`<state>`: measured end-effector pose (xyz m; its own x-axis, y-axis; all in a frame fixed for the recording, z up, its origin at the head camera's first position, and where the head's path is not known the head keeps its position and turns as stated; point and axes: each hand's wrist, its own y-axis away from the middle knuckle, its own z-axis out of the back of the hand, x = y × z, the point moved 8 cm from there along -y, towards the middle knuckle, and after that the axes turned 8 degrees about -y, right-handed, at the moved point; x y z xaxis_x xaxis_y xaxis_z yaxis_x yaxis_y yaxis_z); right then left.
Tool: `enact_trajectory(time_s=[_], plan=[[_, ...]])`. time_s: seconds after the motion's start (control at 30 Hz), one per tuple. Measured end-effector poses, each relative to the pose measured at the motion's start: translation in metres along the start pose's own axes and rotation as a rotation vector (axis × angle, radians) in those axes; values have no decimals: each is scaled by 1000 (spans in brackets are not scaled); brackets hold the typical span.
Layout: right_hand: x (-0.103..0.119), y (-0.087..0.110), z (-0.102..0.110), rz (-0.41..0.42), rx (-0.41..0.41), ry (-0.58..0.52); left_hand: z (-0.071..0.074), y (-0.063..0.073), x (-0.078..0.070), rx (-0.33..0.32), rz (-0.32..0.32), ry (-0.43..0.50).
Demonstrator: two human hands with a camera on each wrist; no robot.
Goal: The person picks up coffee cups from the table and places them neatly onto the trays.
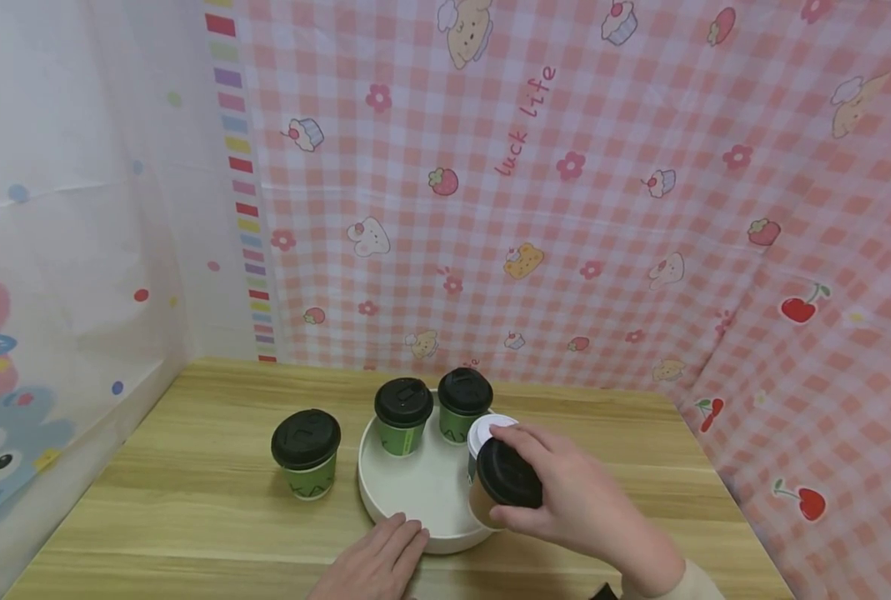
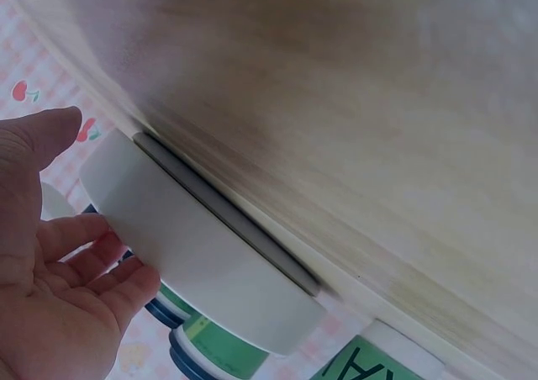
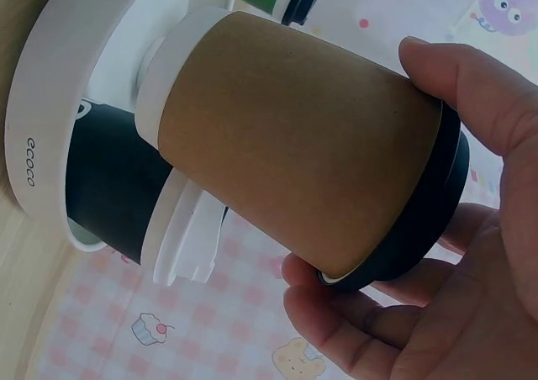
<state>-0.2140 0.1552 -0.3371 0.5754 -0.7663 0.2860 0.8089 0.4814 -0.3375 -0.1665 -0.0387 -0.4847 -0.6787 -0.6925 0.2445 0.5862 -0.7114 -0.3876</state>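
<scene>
My right hand grips a brown paper coffee cup by its black lid, thumb on one side and fingers on the other. The cup is tilted over the right part of a round white tray. Beside it in the tray stands a dark cup with a white lid, partly hidden by the held cup. Two green cups with black lids, a left one and a right one, stand at the tray's back. My left hand touches the tray's front wall with its fingers.
Another green cup with a black lid stands on the wooden table, left of the tray. A pink checked cloth hangs behind and on the right; a pale patterned cloth hangs on the left.
</scene>
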Motion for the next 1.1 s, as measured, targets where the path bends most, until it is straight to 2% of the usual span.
enact_trajectory(time_s=[0.23, 0.57, 1.1], plan=[[1, -3, -4, 23, -3, -7, -2, 0, 1, 52, 14, 19], [6, -6, -9, 68, -16, -15, 0, 0, 1, 44, 17, 24], [9, -9, -21, 93, 30, -13, -4, -1, 2, 93, 31, 84]])
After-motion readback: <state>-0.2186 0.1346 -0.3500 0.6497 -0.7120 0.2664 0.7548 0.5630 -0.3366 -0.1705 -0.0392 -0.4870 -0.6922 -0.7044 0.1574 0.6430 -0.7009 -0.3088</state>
